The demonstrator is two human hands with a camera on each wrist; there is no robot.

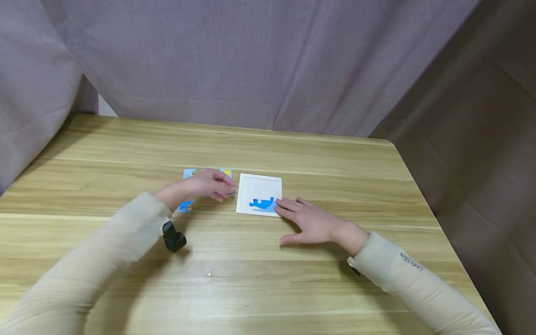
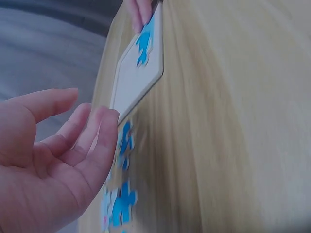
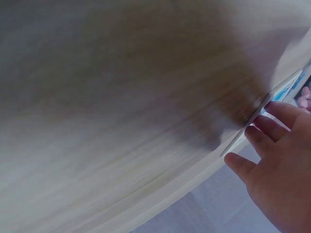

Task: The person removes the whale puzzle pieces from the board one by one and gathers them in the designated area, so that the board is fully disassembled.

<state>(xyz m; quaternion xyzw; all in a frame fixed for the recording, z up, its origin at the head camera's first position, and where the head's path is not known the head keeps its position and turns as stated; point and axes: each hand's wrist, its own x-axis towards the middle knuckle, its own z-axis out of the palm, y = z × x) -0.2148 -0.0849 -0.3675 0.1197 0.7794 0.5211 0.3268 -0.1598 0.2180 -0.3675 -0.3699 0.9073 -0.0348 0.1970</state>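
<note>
A white puzzle tray [image 1: 258, 186] lies on the table, with joined blue puzzle pieces [image 1: 263, 204] in its lower right corner. My right hand [image 1: 307, 221] has its fingers stretched out, the fingertips at the tray's right edge over those pieces. To the tray's left, my left hand [image 1: 209, 184] hovers over loose puzzle pieces [image 2: 124, 204], partly hiding them in the head view. Its fingers are loosely bent and the thumb stands apart, with nothing between them in the left wrist view. One blue piece [image 2: 126, 141] lies just past its fingertips, near the tray.
A piece with a yellow sun [image 1: 226, 172] and other loose pieces [image 1: 185, 206] surround the left hand. A small white speck [image 1: 209, 274] lies on the wooden table [image 1: 259, 298] nearer the front. Curtains [image 1: 209, 65] hang behind the table and along its right side.
</note>
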